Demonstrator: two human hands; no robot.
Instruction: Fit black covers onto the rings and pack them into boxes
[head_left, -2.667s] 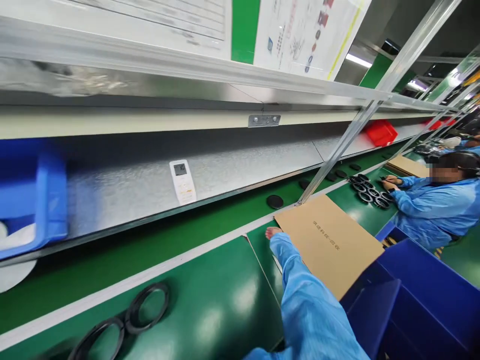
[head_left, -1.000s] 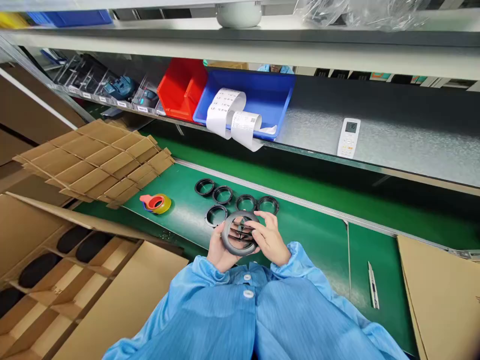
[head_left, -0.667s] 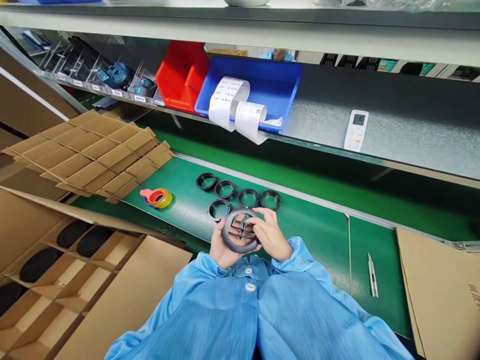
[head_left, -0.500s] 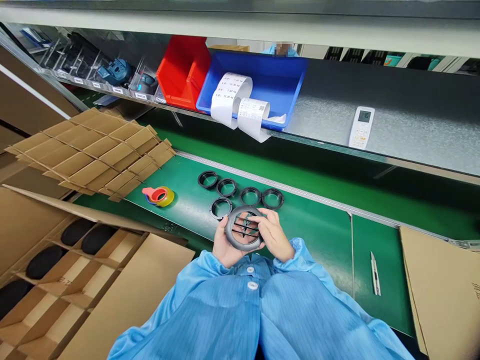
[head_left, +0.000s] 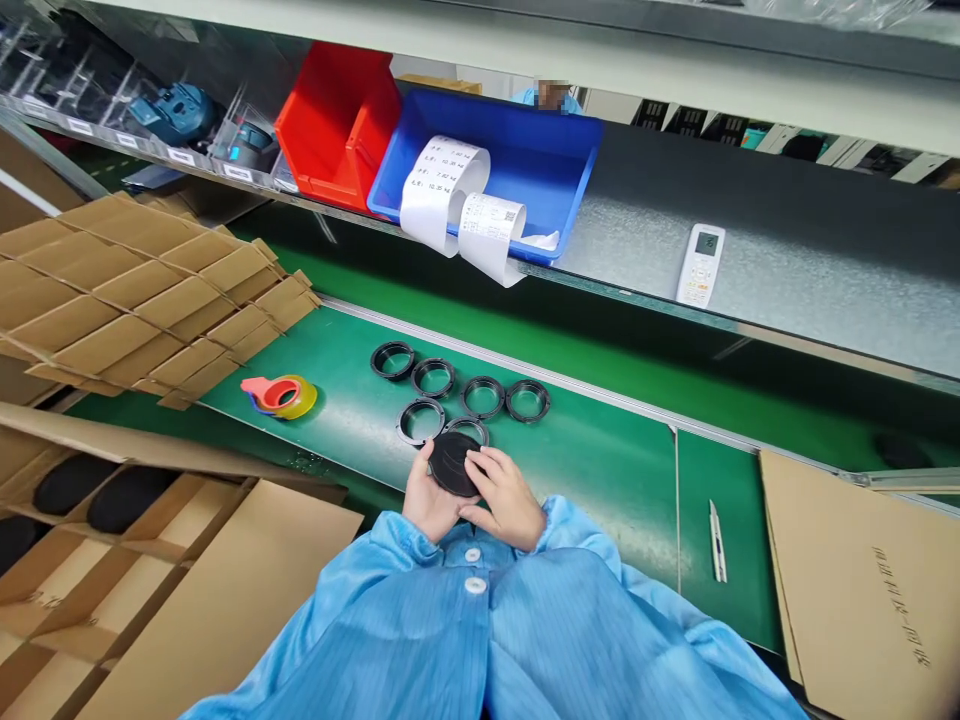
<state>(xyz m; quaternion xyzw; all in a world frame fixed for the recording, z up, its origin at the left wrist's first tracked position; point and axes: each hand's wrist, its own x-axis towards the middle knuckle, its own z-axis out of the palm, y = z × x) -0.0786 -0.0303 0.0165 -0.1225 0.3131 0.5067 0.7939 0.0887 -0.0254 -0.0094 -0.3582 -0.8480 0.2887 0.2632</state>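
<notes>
A round black air vent is held before my chest, over the near side of the green worktop. Its face now looks like a solid dark disc, with no gaps between slats. My left hand cups it from the left and below, thumb at the rim. On the right, my right hand has its fingers on the vent's face and edge. Just beyond lie several black rings on the worktop, one partly hidden behind the vent.
At the left stand cardboard dividers and a partitioned carton holding dark round pieces. A tape dispenser, a utility knife and cardboard sheets are on the worktop. The shelf above carries a red bin, a blue bin with labels, and a remote.
The vent's open slats have given way to a closed dark face. My right fingers have shifted across it. The view has turned slightly, and another ring shows behind the vent.
</notes>
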